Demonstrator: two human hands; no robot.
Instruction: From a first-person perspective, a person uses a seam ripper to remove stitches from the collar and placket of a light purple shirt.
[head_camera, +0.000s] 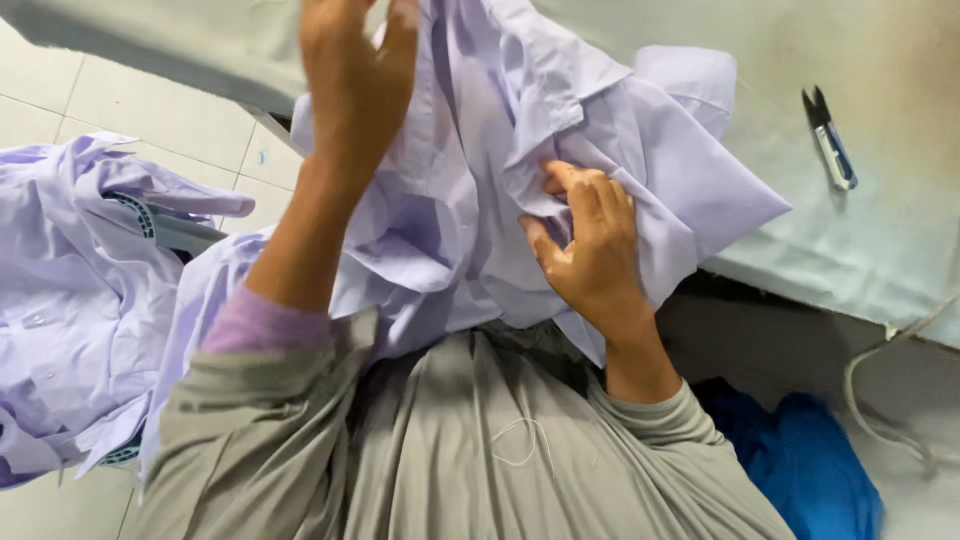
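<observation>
At the edge of the bench (880, 250), seen from the head camera looking straight down, a pale lilac shirt (470, 200) hangs half on the padded grey-green surface and half over the person's lap. The left hand (355, 70) is raised near the top of the frame, its fingers closed around a fold of the shirt and lifting it, which seems to keep the cloth stretched upward so a part of it can be looked over. The right hand (590, 250) is lower, fingers curled and pinching a bunched seam or edge near the shirt's middle, apparently steadying the fabric against the pull from above. Both hands are therefore gripping the same garment, neither one free.

On the bench to the right, well apart from the shirt, lie small thread snips (828, 140) with a blue handle. To the left, over a tiled floor (130, 110), a heap of similar lilac shirts (70, 300) is piled. Blue cloth (800, 460) sits low on the right, beside a pale cord (880, 400).
</observation>
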